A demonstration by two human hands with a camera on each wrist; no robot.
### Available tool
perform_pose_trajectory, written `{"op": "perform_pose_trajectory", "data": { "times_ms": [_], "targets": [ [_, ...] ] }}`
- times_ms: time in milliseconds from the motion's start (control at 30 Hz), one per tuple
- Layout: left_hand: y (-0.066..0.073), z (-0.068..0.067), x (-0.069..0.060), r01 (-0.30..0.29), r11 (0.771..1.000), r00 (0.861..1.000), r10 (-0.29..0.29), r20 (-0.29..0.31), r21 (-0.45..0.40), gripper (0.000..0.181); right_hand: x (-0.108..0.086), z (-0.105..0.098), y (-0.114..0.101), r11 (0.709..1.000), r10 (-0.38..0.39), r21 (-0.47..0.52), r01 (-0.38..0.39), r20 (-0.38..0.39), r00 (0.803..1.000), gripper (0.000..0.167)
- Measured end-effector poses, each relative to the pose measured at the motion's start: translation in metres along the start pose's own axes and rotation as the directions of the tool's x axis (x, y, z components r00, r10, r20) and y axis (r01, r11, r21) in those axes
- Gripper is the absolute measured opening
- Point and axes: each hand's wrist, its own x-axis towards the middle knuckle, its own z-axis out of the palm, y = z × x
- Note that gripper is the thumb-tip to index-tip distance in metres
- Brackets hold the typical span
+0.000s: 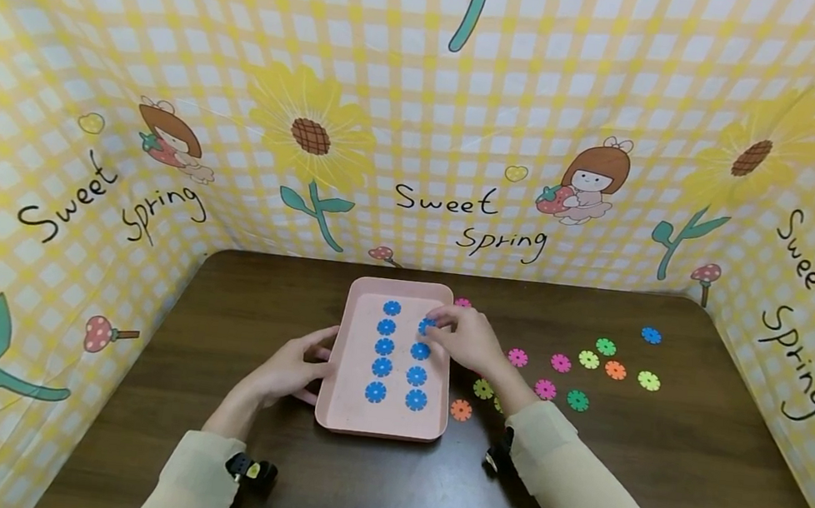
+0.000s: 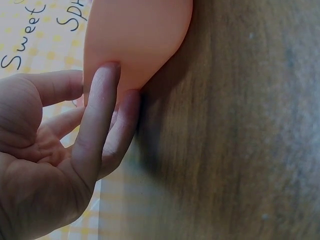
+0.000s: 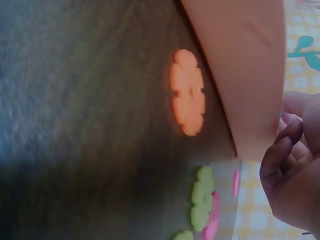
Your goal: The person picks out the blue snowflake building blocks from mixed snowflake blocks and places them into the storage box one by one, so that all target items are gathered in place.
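A pink tray (image 1: 351, 415) stands on the table with two columns of blue notched discs (image 1: 385, 347) lying in it. At its left side my left hand (image 1: 288, 370) holds the tray wall. In the left wrist view, two fingers (image 2: 97, 110) lie along the outside of the wall, and other digits reach the rim. Above the right column, my right hand (image 1: 469, 341) pinches a blue notched disc (image 1: 424, 325) between thumb and fingertips. That disc is partly hidden by the fingers. In the right wrist view the tray wall hides most of what the fingertips hold.
Loose notched discs lie right of the tray: pink (image 1: 545, 389), green (image 1: 577, 400), yellow (image 1: 649, 380) and orange (image 1: 461, 410). A blue one (image 1: 651, 335) lies farthest right. Some sit under or beside my right forearm. A checked cloth (image 1: 422, 122) surrounds the dark wooden table (image 1: 365, 492).
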Motion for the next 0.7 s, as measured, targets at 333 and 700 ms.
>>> {"op": "perform_pose_trajectory", "data": {
  "times_ms": [333, 700],
  "targets": [
    [0.001, -0.001, 0.001, 0.001, 1.000, 1.000, -0.001, 0.002, -0.005, 0.068, 0.007, 0.011, -0.005, 0.990, 0.098, -0.104, -0.095, 0.030, 0.995, 0.022],
    [0.002, 0.001, 0.000, 0.006, 1.000, 1.000, -0.006, -0.002, -0.004, 0.069, 0.010, 0.011, -0.011, 0.962, 0.136, -0.247, -0.120, 0.051, 0.989, 0.021]
  ]
}}
